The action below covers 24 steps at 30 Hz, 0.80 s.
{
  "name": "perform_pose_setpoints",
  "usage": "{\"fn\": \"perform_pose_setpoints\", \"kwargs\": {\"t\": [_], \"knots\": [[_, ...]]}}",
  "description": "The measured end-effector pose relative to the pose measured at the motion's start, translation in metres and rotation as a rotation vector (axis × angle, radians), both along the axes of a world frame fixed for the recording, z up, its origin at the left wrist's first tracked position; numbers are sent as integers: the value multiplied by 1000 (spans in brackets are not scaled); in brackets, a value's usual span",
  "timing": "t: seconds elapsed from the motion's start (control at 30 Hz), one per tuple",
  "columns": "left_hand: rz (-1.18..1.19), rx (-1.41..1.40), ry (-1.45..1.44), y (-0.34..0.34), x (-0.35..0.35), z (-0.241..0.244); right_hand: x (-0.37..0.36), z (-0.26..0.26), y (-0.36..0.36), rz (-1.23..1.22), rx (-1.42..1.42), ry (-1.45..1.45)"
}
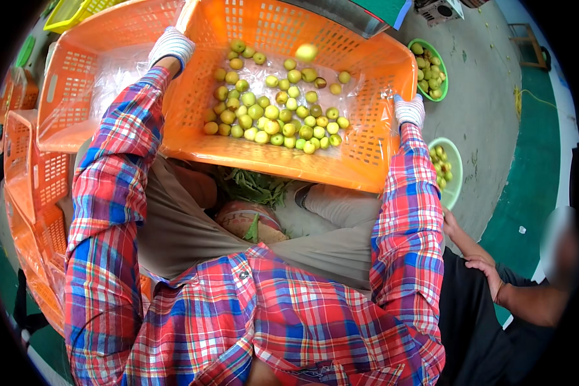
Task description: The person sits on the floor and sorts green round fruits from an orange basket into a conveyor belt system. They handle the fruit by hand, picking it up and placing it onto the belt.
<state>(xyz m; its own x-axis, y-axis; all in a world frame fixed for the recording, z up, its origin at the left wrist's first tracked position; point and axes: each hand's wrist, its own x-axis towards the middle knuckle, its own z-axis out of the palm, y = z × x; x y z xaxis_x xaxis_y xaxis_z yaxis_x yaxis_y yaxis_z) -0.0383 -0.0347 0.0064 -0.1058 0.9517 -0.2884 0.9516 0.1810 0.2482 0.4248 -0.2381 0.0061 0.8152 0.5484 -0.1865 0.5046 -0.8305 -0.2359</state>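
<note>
In front of me, a large orange plastic crate [270, 166] with slotted walls and a clear plastic liner tilts towards my lap. Green-yellow round fruits [270, 113], possibly jujubes, are gathered on its floor, mostly at the near side. One blurred fruit [306, 52] appears in motion near the far wall. My left hand [171, 48], in a white striped knit glove, grips the crate's left rim where a second lined orange crate [58, 120] adjoins it. At the right rim, my right hand [409, 112], gloved alike, holds the crate's edge; its fingers are partly hidden.
Metal-edged equipment [352, 19] overhangs the far wall. Right of the crate stand a green basin [439, 53] and a pale basin [456, 178], both with fruit. A seated person's hand [485, 272] is close by. Orange crates [19, 164] line the left. Leaves [255, 186] lie between my legs.
</note>
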Motion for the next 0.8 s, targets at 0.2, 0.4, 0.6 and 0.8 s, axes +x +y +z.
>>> {"fn": "perform_pose_setpoints", "kwargs": {"t": [0.2,0.4,0.6,0.8], "knots": [[8,6,-39,4,-5,-3,-1,0,2,24,24,-34],[0,50,-25,-1,-4,2,1,-8,-3,36,67,-43],[-5,34,-31,5,-6,-6,3,-12,-5,63,91,-57],[0,49,-35,5,-9,-7,-8,-2,-3,55,72,-49]]}}
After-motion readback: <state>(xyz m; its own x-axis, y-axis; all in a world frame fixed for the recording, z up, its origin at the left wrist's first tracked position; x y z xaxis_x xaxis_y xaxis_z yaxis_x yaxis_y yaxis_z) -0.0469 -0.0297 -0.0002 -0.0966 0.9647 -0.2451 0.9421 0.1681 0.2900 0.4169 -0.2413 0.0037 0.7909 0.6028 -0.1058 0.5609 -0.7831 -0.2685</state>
